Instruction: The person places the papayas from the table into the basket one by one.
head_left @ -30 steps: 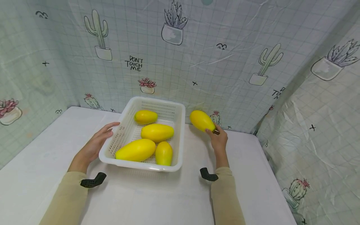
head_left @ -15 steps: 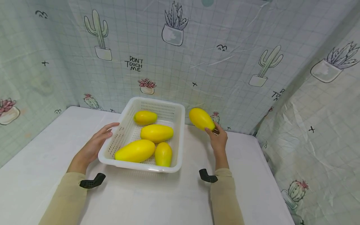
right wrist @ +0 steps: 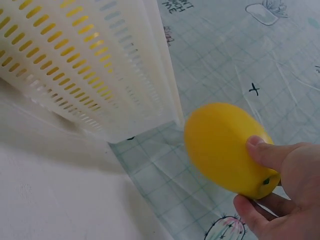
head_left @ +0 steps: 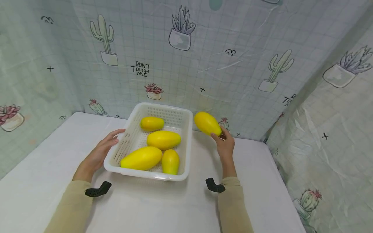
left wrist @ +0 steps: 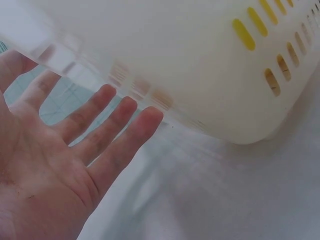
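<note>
My right hand [head_left: 226, 142] grips a yellow papaya [head_left: 207, 123] by its narrow stem end, just right of the white plastic basket [head_left: 190, 145]. In the right wrist view, the thumb lies on top of the papaya [right wrist: 225, 150] and the fingers beneath, its round end close to the basket corner. On the other side, my left hand [head_left: 97, 154] rests along the basket's left wall. The left wrist view shows its fingers [left wrist: 142, 125] straight and spread, tips at the basket's side. Inside the basket lie several more yellow papayas [head_left: 163, 140], some with greenish ends.
The basket stands on a white-covered table [head_left: 151, 207], near its back edge. Behind and at both sides hangs a gridded curtain [head_left: 204, 71] printed with cacti. A black wrist mount [head_left: 98, 190] sticks out from the left sleeve, another wrist mount [head_left: 215, 185] from the right.
The papaya in my right hand has shifted slightly left, toward the basket's right rim. My left hand keeps its place at the basket's side.
</note>
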The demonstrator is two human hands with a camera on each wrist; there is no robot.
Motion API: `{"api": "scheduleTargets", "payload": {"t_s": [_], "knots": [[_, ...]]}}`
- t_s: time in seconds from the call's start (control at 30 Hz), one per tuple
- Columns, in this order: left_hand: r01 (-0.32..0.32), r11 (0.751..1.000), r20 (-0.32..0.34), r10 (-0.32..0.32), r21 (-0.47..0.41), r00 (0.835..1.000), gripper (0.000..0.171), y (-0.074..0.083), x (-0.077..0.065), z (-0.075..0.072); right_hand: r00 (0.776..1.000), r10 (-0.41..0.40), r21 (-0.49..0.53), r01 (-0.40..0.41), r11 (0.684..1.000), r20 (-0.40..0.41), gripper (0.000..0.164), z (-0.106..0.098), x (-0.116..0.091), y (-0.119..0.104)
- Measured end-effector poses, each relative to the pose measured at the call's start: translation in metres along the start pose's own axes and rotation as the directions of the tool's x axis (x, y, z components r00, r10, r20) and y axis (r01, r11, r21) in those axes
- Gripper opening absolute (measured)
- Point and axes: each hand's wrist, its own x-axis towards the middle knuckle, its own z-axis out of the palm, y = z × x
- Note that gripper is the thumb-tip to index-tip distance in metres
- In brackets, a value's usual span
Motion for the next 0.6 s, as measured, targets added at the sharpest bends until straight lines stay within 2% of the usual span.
{"api": "scheduleTargets", "payload": {"t_s": [0.33,0.6], "knots": [[-0.011,1.0,0.004,0.012,-0.018,1.0,0.046,0.0007,-0.0011,0.0005,0.998,-0.052,0.006,0.052,0.999,0.018,0.061,0.0049,-0.0014,0.0],[-0.002,1.0,0.004,0.002,-0.013,1.0,0.046,0.0004,0.0002,0.001,0.999,-0.043,0.036,0.042,0.998,0.013,0.06,0.0072,-0.0035,-0.0052]]}}
